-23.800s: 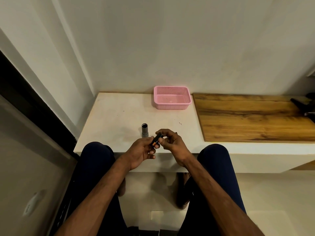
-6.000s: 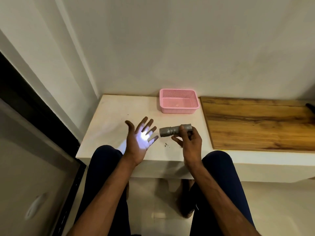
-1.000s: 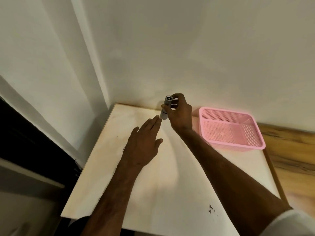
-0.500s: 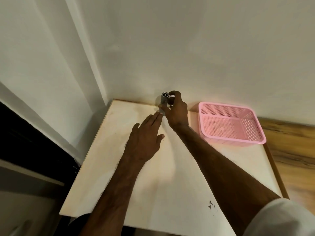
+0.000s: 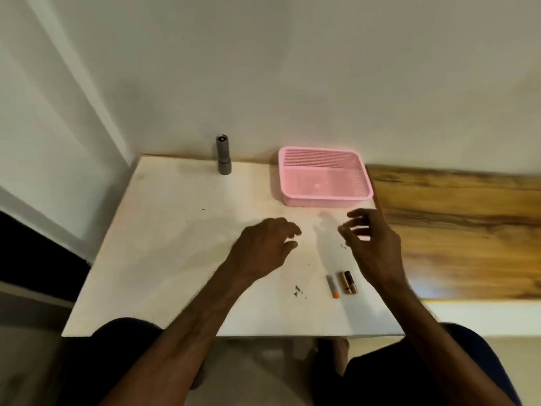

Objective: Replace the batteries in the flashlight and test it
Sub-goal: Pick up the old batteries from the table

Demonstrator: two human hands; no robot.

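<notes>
Flashlight stands upright at the table's far edge, against the wall, left of a pink mesh basket. Both hands are mid-table, well apart from it.

- Left hand: grip slack, fingers loosely curled, empty.
- Right hand: grip loose, fingers spread, empty.

Three batteries lie nearer, just left of the right wrist.
</notes>
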